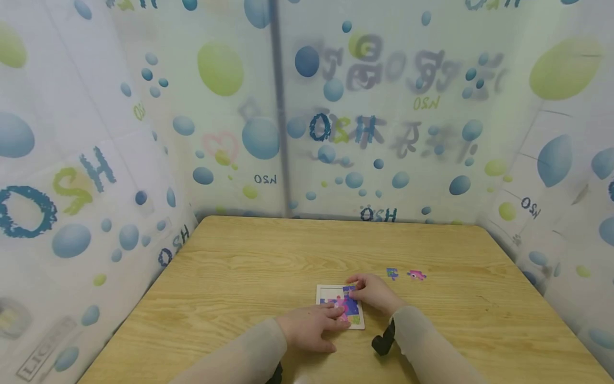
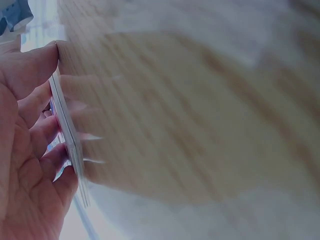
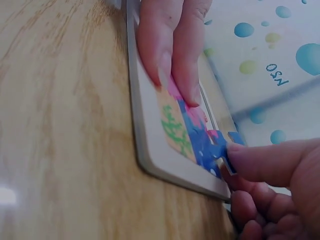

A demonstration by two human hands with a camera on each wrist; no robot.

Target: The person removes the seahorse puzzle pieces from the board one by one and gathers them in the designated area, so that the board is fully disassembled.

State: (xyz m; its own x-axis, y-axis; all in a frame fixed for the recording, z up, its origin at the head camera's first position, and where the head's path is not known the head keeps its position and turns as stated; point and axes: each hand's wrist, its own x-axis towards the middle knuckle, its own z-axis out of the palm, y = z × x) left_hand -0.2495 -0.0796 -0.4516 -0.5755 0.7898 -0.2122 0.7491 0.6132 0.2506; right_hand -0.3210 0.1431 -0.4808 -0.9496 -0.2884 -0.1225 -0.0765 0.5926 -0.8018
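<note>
Puzzle board (image 1: 328, 293) lies on worktop (image 1: 230, 277), well inside far and side edges; its sides run away from the person. Right hand (image 1: 376, 293) pinches blue piece (image 3: 218, 149) at board's right; left hand (image 1: 310, 325), extended, rests on board. Loose pieces (image 1: 417, 275) lie farther right.

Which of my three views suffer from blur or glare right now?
Left wrist: the tabletop is soft and smeared, with a washed-out patch beside the left hand; right wrist: the puzzle frame reads clearly, but a white glare spot sits on the tabletop; head: grey marks on the backdrop look smudged.
</note>
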